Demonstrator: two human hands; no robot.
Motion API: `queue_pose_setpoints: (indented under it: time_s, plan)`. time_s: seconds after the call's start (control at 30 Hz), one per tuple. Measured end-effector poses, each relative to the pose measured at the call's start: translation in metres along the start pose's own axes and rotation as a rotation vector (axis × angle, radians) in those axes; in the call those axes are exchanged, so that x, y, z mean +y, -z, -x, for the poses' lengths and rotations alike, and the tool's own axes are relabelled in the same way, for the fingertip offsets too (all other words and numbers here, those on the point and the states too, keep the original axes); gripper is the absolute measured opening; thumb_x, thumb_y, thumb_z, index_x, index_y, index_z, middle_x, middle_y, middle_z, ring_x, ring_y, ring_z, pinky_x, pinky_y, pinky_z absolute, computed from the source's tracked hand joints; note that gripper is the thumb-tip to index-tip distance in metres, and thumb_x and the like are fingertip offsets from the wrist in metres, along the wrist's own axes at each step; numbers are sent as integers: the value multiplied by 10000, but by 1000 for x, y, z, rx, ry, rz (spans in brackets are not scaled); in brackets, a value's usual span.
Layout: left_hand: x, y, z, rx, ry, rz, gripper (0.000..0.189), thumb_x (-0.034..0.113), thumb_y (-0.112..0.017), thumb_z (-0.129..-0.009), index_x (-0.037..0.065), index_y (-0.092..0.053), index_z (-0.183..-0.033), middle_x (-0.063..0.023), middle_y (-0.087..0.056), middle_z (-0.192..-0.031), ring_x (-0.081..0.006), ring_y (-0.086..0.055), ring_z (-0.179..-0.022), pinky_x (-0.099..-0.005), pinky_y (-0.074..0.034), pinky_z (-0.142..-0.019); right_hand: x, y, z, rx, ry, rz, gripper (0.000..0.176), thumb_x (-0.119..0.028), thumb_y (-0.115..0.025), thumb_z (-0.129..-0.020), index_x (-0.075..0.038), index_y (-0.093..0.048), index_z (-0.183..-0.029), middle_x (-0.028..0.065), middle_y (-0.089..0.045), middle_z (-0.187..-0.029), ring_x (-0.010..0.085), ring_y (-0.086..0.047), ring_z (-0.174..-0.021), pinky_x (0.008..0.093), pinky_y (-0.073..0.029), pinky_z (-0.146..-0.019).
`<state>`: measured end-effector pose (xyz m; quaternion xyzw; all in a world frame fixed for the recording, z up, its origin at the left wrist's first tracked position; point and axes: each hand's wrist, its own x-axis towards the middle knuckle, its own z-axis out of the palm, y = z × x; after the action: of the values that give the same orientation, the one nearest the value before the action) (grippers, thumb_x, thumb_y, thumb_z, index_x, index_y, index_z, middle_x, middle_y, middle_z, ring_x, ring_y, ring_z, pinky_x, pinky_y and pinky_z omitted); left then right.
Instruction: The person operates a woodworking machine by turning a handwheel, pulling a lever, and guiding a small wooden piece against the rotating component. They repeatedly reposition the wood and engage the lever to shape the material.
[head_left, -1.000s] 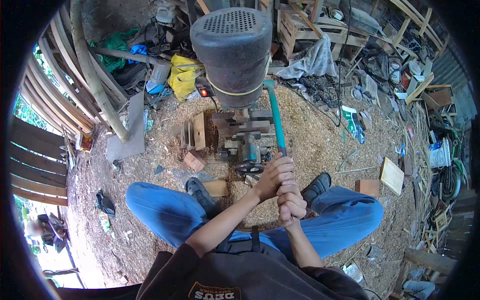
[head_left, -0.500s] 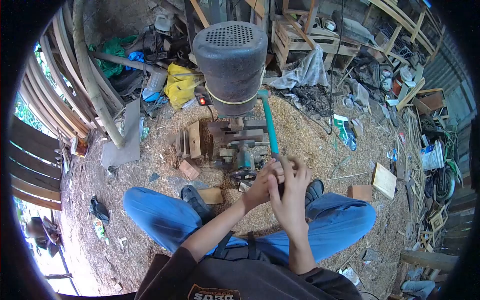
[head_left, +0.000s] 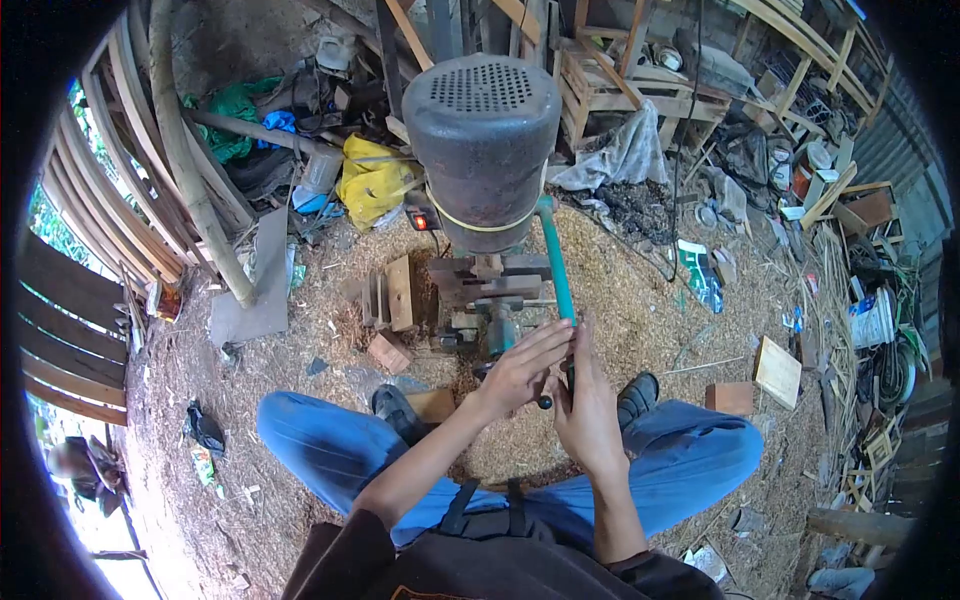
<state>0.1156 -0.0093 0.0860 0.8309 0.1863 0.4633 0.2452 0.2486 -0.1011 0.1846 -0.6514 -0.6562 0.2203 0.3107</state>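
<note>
In front of me stands a machine with a dark cylindrical housing (head_left: 480, 140), perforated on top. A green lever (head_left: 558, 260) slopes from its right side down towards my hands. My left hand (head_left: 525, 368) reaches across the lever's lower end with fingers stretched out flat. On the other side, my right hand (head_left: 592, 415) has its fingers pointing up along the lever. Both hands appear to touch the lever's end, which is partly hidden between them. A small dark knob (head_left: 545, 402) shows below. Under the housing are metal vise parts (head_left: 490, 285).
A wooden block (head_left: 400, 293) stands left of the machine, with a smaller block (head_left: 389, 351) nearby. More wood pieces (head_left: 777, 372) lie to the right. A yellow bag (head_left: 372, 185) and a switch box with a red light (head_left: 421, 222) are behind. Wood shavings cover the ground.
My fingers have gone from curled and clasped around the lever's end to straightened along it. The view has shifted slightly, so the machine appears lower and further right.
</note>
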Motion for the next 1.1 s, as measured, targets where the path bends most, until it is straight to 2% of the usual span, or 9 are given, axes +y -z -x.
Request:
queue_pose_setpoints:
  time_s: [0.1, 0.2, 0.27, 0.33, 0.37, 0.7, 0.77, 1.0, 1.1]
  plan:
    - [-7, -16, 10, 77, 24, 69, 552, -158, -609, -800, 48, -617, -1312, -160, -571, -1420, -363, -503, -1364, -471, -438, -1127, 8, -7, 1, 20, -4, -56, 767, -51, -622, -920, 43, -204, -1556, 317, -577, -1177, 495, -601, -1029, 516, -515, -851]
    - [-15, -25, 20, 114, 33, 95, 525, -160, -606, -805, 46, -635, -1287, -160, -596, -1389, -368, -514, -1353, -473, -442, -1125, 21, -20, 5, 83, 26, -121, 712, 2, -597, -908, 47, -265, -1536, 319, -547, -1280, 496, -582, -1117, 508, -496, -926]
    - [-19, -31, 29, 121, 37, 77, 508, -153, -606, -810, 45, -641, -1277, -159, -606, -1378, -370, -516, -1350, -478, -438, -1128, 29, -28, 8, 117, 47, -157, 704, 32, -586, -896, 47, -282, -1530, 310, -497, -1397, 487, -534, -1243, 489, -452, -1034]
    - [-20, -31, 27, 132, 21, 47, 368, -115, -596, -895, 20, -654, -1232, -173, -639, -1323, -360, -541, -1330, -501, -428, -1131, 32, -28, 8, 100, 18, -220, 701, 39, -585, -891, 46, -290, -1527, 303, -477, -1432, 474, -501, -1294, 480, -424, -1073]
    - [-20, -32, 27, 131, 19, 47, 368, -115, -596, -895, 20, -654, -1232, -173, -639, -1323, -360, -541, -1330, -501, -428, -1131, 33, -28, 8, 84, -17, -285, 699, 47, -583, -886, 46, -298, -1524, 296, -456, -1466, 460, -468, -1345, 472, -397, -1112]
    - [-28, -39, 37, 140, 28, 28, 407, -143, -562, -885, 46, -659, -1232, -154, -642, -1328, -348, -536, -1338, -536, -369, -1166, 39, -41, 12, 148, 7, -306, 643, 48, -580, -890, 46, -359, -1494, 285, -470, -1466, 439, -489, -1339, 458, -413, -1103]
    - [-30, -42, 42, 134, 30, 18, 511, -154, -564, -822, 62, -636, -1279, -143, -607, -1382, -331, -516, -1360, -515, -364, -1177, 43, -45, 14, 154, -8, -293, 674, 72, -577, -877, 25, -348, -1510, 270, -482, -1468, 404, -478, -1370, 431, -386, -1127]
    - [-29, -41, 41, 128, 42, 38, 526, -173, -558, -811, 56, -634, -1279, -140, -600, -1393, -335, -501, -1372, -505, -359, -1182, 44, -48, 14, 146, -52, -276, 662, 57, -586, -881, 29, -360, -1502, 272, -491, -1458, 413, -498, -1347, 430, -405, -1109]
    - [-31, -42, 45, 133, 21, 26, 530, -183, -562, -804, 44, -630, -1278, -148, -598, -1395, -343, -502, -1370, -494, -384, -1168, 50, -54, 16, 179, -10, -256, 595, -17, -587, -930, 17, -389, -1490, 267, -506, -1439, 445, -525, -1292, 471, -461, -1042]
